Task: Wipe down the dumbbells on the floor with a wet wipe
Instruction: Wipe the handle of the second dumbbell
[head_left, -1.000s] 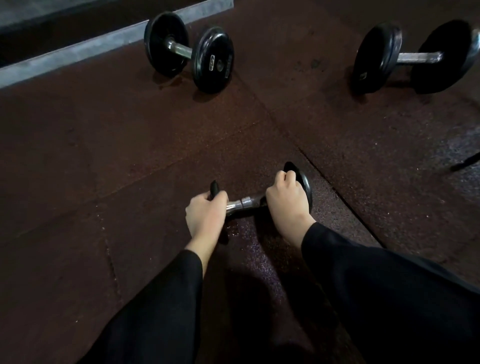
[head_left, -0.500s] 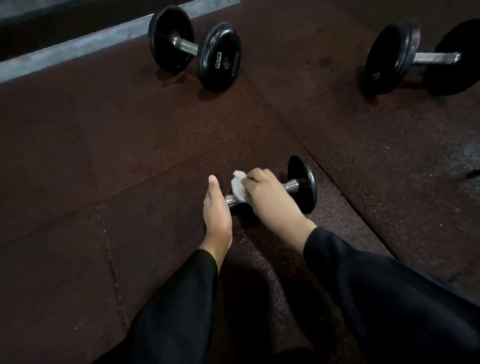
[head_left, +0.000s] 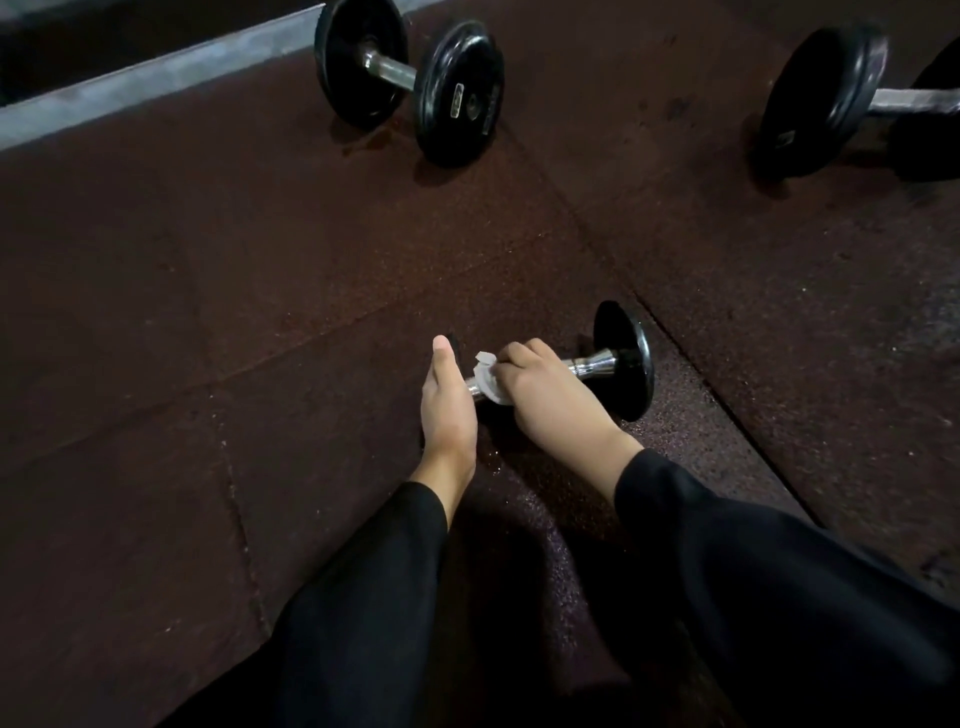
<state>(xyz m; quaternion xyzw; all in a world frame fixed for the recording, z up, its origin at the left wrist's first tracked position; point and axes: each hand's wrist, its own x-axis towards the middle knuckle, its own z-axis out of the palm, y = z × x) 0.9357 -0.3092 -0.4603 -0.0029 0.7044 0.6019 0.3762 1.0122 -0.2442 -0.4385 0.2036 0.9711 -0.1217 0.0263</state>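
Observation:
A small dumbbell (head_left: 623, 358) with a chrome handle and black end plates lies on the dark rubber floor in front of me. My left hand (head_left: 447, 410) stands edge-up with straight fingers, pressed flat against the left plate, which it mostly hides. My right hand (head_left: 550, 395) grips a white wet wipe (head_left: 488, 379) wrapped over the left part of the handle, next to my left hand. The handle's right end and the right plate are uncovered.
Two larger black dumbbells lie further away, one at top centre (head_left: 460, 93) and one at the top right (head_left: 826, 98), cut off by the frame edge. A grey ledge (head_left: 156, 83) runs along the top left. Seams cross the floor tiles.
My right hand left the right plate and now holds the wipe on the handle. My left hand went from curled over the left end to flat against it.

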